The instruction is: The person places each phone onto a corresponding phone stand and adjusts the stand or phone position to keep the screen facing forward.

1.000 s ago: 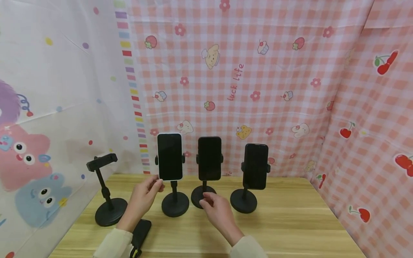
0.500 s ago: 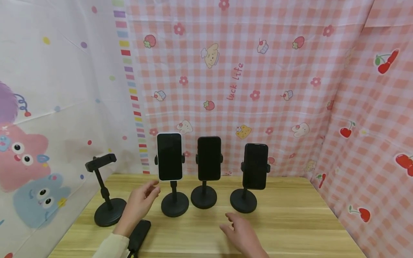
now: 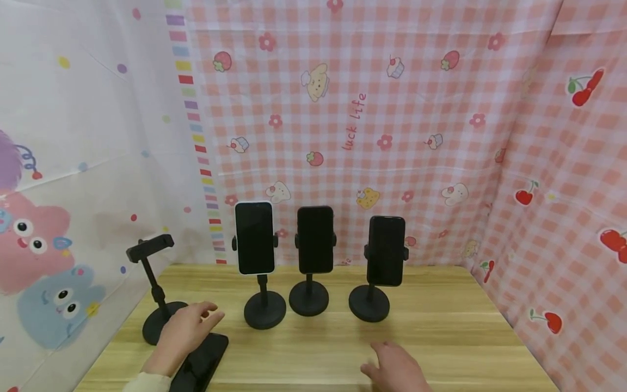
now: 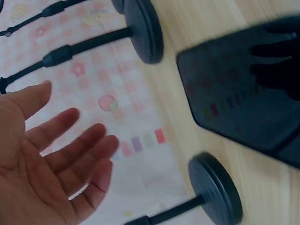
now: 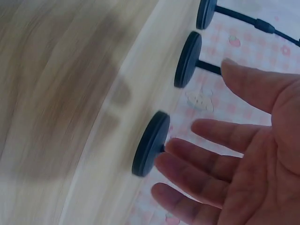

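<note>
My left hand [image 3: 188, 329] hovers over a black phone [image 3: 203, 359] that lies flat on the table; its fingers are loosely bent and hold nothing. In the left wrist view the dark screen of that phone [image 4: 239, 89] mirrors fingers. At the front, right of the middle, my right hand [image 3: 394, 367] is above the table, fingers relaxed, nothing in them. Three black stands hold upright phones: a white-edged phone [image 3: 255, 238], a black phone [image 3: 315, 239] in the middle, and another black phone [image 3: 386, 251] on the right. A fourth stand [image 3: 150, 248] at the left carries no phone.
The light wooden table [image 3: 441, 316] meets a pink checked cloth [image 3: 343, 120] at the back and right, and a white patterned cloth [image 3: 117, 163] at the left. The left stand's round base [image 3: 153, 325] is partly behind my left hand.
My left hand has left the lower edge of the white-edged phone and moved down and left, over the lying phone. The right hand has drawn back toward the front right.
</note>
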### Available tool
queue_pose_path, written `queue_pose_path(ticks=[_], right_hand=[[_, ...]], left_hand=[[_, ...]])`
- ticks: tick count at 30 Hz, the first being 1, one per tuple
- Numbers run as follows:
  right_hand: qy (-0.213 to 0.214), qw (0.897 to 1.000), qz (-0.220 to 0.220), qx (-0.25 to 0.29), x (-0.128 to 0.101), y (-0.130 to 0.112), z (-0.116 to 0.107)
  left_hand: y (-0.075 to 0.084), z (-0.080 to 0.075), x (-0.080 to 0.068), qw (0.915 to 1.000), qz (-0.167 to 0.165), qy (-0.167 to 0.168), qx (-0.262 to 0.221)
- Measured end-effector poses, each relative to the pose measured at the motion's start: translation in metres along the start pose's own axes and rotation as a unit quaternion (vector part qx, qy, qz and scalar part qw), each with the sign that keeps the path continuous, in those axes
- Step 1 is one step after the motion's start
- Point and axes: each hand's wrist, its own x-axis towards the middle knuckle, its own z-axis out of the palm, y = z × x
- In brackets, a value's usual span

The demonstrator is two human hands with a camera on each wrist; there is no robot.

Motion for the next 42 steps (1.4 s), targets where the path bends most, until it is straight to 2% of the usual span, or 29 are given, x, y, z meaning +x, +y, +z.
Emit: queue_pose_path(ticks=[3, 8, 14, 21, 24, 29, 34, 38, 42], right_hand=[[-0.013, 1.000, 0.010, -0.006, -0.005, 0.009, -0.002], [-0.043, 0.998, 0.041, -0.024, -0.009, 0.020, -0.004], [-0.062, 0.996, 0.057, -0.038, -0.015, 0.028, -0.006], [-0.080, 0.995, 0.049, -0.042, -0.020, 0.038, -0.007], [-0.087, 0.994, 0.045, -0.041, -0.022, 0.041, -0.006], [-0.079, 0.995, 0.032, -0.050, -0.024, 0.045, -0.005], [-0.082, 0.995, 0.027, -0.044, -0.024, 0.046, -0.004], [-0.087, 0.995, 0.029, -0.038, -0.024, 0.046, -0.004], [-0.083, 0.995, 0.027, -0.043, -0.023, 0.048, -0.003]], left_hand=[[-0.010, -0.004, -0.003, 0.9992, -0.020, -0.027, 0.024], [-0.028, -0.010, -0.007, 0.9964, -0.034, -0.060, 0.050], [-0.053, -0.015, -0.006, 0.9947, -0.045, -0.072, 0.058], [-0.076, -0.023, 0.000, 0.9950, -0.055, -0.066, 0.052], [-0.083, -0.029, 0.001, 0.9945, -0.070, -0.061, 0.047], [-0.095, -0.039, 0.005, 0.9941, -0.089, -0.035, 0.052], [-0.101, -0.047, 0.014, 0.9914, -0.115, -0.016, 0.060], [-0.104, -0.051, 0.021, 0.9881, -0.147, -0.006, 0.044], [-0.106, -0.052, 0.026, 0.9887, -0.147, 0.024, 0.021]])
